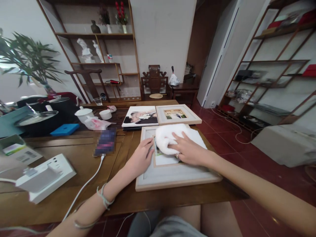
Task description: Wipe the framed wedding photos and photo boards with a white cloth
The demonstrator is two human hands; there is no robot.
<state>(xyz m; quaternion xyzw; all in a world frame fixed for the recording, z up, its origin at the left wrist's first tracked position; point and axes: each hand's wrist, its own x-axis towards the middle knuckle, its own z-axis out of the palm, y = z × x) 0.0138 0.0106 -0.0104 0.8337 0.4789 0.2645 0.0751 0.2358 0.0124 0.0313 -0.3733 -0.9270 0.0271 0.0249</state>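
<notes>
No legible text; dark marks on box unreadable.

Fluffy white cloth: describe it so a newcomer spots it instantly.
On the brown wooden table, find the pale, wood-edged rectangular frame nearest the person. The fluffy white cloth lies on it, under the right hand. Its plush, rumpled surface sets it apart from the flat frame.

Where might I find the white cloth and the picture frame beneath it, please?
White cloth (178,128): head view, on its top surface.
Picture frame (178,183): head view, on its near wooden edge.
</notes>
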